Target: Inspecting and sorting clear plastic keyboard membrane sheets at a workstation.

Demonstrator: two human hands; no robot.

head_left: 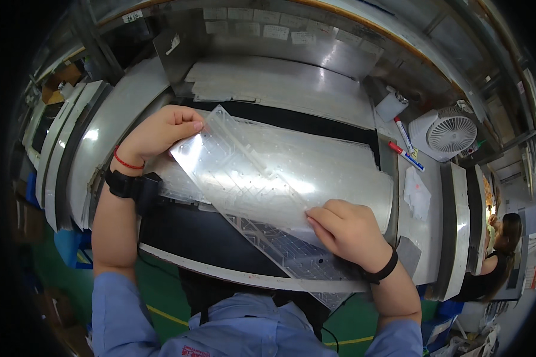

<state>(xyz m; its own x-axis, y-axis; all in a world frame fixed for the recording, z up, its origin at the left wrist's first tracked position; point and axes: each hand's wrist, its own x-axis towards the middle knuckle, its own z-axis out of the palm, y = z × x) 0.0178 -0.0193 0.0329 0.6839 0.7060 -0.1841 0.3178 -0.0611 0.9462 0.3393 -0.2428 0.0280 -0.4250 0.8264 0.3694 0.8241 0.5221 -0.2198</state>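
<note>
A long, clear plastic sheet (238,178) with fine circuit-like lines slants across the bench in front of me. Its top corner points away from me, and its lower end reaches over the bench's front edge. My left hand (164,132) is closed on the far left end, thumb on top. At the right long edge, my right hand (350,231) pinches the sheet between thumb and fingers. Beneath it lies a stack of thin silvery sheets (348,178), partly seen through the plastic. A dark bench surface (178,229) shows at the near left.
More silvery sheets (280,83) lie at the back. To the right are a white fan (451,134), a red-and-blue marker (406,156), a white bottle (392,106) and a crumpled white cloth (417,193). Another person (488,271) is at far right.
</note>
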